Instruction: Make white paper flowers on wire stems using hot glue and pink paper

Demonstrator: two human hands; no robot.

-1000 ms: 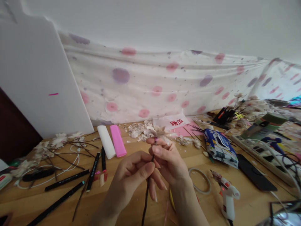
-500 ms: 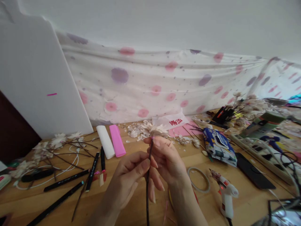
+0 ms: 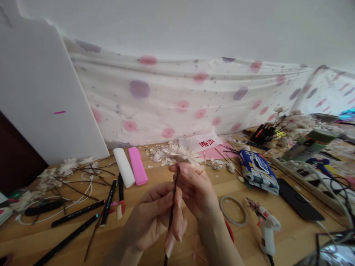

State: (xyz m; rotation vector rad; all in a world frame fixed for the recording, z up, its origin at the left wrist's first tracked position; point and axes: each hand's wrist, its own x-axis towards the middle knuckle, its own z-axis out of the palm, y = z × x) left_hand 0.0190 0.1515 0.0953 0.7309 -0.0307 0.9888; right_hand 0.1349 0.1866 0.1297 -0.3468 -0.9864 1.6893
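My right hand pinches a dark thin stem at its top, just under a cream-white artificial flower with many narrow petals. Lower down, the thumb and fingers of my left hand close on the same stem. It leans slightly, its lower end toward me and to the left. Some fingers lie behind the stem and are partly hidden. A pink rolled strip and a white one lie beyond my left hand. Loose pale petals are heaped behind the flower.
At right lie a tape roll, a white glue gun with a red light, a blue wipes pack, a black phone and a power strip. Several markers and finished flowers lie at left.
The flower head stands higher and shows more clearly above my right hand. The stem's lower end has swung left, and fingers now lie along its lower part.
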